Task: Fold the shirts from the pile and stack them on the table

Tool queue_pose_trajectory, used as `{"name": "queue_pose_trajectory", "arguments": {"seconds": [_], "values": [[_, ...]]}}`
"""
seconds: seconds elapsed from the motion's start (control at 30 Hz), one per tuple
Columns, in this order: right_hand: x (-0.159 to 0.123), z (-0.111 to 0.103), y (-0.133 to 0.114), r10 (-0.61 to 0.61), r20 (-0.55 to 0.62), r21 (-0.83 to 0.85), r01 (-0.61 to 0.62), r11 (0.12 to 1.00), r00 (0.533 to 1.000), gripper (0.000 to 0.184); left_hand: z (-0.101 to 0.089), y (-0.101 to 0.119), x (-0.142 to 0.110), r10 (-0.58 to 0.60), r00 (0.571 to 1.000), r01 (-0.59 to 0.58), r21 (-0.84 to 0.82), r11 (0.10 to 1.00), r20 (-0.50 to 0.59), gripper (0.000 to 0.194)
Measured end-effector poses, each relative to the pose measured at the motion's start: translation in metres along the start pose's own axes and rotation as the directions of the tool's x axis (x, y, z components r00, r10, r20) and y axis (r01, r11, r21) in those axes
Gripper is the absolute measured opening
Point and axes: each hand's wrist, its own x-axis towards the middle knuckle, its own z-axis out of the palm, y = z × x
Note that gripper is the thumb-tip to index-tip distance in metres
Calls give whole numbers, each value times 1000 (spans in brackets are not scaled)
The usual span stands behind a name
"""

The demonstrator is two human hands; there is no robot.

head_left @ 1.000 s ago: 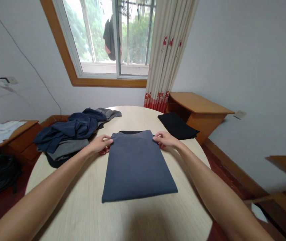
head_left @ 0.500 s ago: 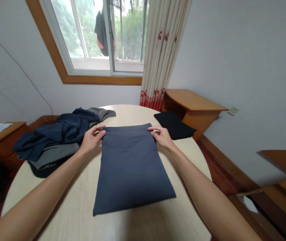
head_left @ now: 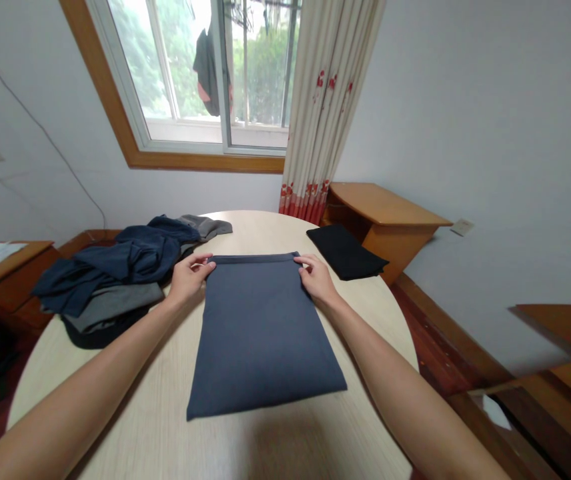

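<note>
A folded slate-blue garment point(head_left: 265, 333) lies flat on the round table, wider at its near edge than at its far edge. A narrow band runs along the far edge, between my two hands. My left hand point(head_left: 189, 277) pinches the far left corner between thumb and fingers. At the far right corner, my right hand point(head_left: 315, 273) has the same kind of pinch. What kind of garment it is, the folds do not show.
A heap of navy and grey clothes point(head_left: 130, 257) lies on the table's left side. A folded black cloth point(head_left: 345, 253) lies at the back right, near a wooden desk point(head_left: 385, 203). The pale round tabletop point(head_left: 155, 407) extends beneath everything.
The garment's far edge has come slightly nearer, and a narrow band now shows along it. Both hands keep hold of the corners. The view has shifted slightly.
</note>
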Motion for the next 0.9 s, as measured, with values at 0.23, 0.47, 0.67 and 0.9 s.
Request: {"name": "queue_pose_trajectory", "arguments": {"seconds": [0.23,0.47,0.67,0.9], "values": [[-1,-1,-11,-52,-25,-85,50,995,998,40,5,3,4,18,1000,-18,1,1000,-23,57],[-10,-1,-23,101,113,-511,-29,859,988,46,5,-5,-1,104,987,-145,415,898,120,48],[-23,17,-48,-119,430,-478,338,811,895,50,35,13,-47,186,788,-586,624,517,587,52],[-22,19,-22,46,551,-450,250,857,833,67,33,-8,-39,-73,780,-512,702,495,621,71]]}}
